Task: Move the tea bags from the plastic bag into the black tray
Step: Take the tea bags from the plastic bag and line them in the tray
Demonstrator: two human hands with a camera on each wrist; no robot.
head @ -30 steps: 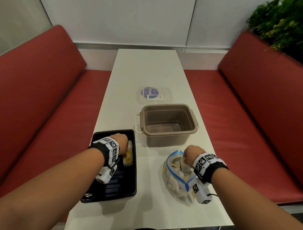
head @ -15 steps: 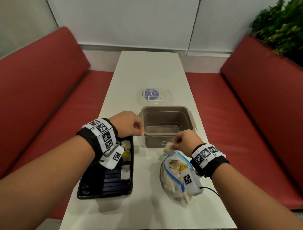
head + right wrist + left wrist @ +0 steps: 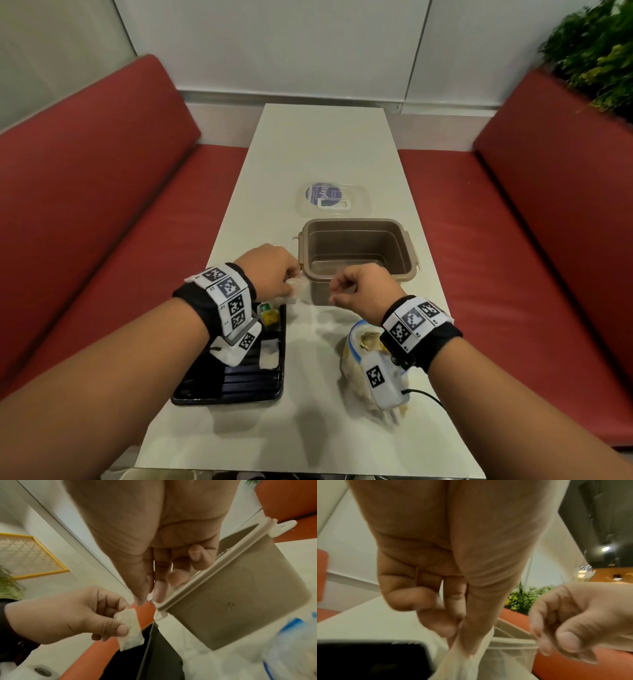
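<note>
1. A small white paper tea bag (image 3: pixel 129 628) hangs pinched in the left hand (image 3: pixel 274 272), above the far end of the black plastic tray (image 3: pixel 277 383).
2. The right hand (image 3: pixel 363 287) is clenched, holding nothing, above the clear blue-zip plastic bag (image 3: pixel 352 359) on the white worktop (image 3: pixel 325 147).

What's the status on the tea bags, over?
Left hand pinches one tea bag above the black tray. Right hand curled, nothing visibly held. Plastic bag open, more inside. Path clear.
</note>
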